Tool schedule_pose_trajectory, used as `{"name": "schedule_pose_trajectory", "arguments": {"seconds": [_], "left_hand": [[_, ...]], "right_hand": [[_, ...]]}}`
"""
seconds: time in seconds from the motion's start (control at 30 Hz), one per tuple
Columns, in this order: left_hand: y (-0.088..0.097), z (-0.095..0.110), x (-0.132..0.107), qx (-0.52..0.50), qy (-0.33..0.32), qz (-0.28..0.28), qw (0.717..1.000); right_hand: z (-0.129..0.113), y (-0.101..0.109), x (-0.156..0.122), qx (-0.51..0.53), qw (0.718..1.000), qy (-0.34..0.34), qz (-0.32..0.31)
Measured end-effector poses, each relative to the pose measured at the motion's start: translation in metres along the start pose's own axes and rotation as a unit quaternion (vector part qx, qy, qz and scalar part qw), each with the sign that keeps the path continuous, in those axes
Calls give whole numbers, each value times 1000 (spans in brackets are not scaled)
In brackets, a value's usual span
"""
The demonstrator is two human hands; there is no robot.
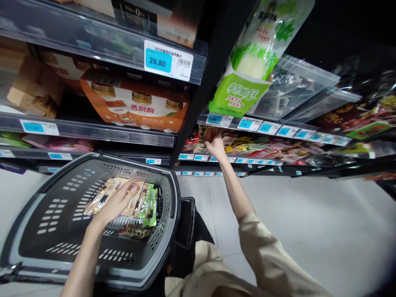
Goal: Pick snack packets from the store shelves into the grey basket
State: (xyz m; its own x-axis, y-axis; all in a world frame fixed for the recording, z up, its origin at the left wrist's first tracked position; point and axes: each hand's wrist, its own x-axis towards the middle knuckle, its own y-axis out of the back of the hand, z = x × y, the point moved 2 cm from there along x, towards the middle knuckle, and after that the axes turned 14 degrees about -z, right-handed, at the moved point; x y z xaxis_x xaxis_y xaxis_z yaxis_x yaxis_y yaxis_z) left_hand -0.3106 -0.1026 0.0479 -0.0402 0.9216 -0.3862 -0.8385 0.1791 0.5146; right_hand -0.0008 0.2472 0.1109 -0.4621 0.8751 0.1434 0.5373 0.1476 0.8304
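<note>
Left fingers over packets in gray basket, right fingers at brown packet, low shelf

Basket matt plas.; packs glossy, prob. film.

Right hand partly hidden; lower labels unreadable

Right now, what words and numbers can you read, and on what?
"26.80": price tag
"900克": same tag
"香飘飘": orange carton
"原味奶茶": same carton
"手剥": green box
Looks like "3.00": tag below
"0": upper-shelf box
Too small or blurred: all the rest, like smaller price tags, packets in the basket.
</note>
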Motion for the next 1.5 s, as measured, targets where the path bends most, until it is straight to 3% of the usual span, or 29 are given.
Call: {"name": "schedule_pose_trajectory", "arguments": {"seconds": [0.27, 0.43, 0.67, 0.93, 1.13, 1.37, 1.5], "left_hand": [[1, 1, -2, 5, 3, -8, 1000], [3, 5, -2, 14, -8, -9, 1000], [0, -5, -2, 63, -29, -14, 998], [1, -5, -3, 90, -10, -32, 995], [-1, -7, -2, 109, 1, -46, 993], [-4, -16, 2, 157, 9, -46, 987], [-6, -21, 0, 204, 52, -68, 975]], "right_hand": [[-19, 1, -10, -189, 981, 2, 42], [-37, 12, -15, -297, 955, 18, -15], [-38, 12, -10, -276, 961, 12, -10], [-35, 48, -1, -372, 927, 38, -41], [-27, 37, 17, -371, 921, 43, -107], [-28, 33, 9, -345, 929, 82, -103], [-32, 24, 11, -331, 934, 79, -107]]}}
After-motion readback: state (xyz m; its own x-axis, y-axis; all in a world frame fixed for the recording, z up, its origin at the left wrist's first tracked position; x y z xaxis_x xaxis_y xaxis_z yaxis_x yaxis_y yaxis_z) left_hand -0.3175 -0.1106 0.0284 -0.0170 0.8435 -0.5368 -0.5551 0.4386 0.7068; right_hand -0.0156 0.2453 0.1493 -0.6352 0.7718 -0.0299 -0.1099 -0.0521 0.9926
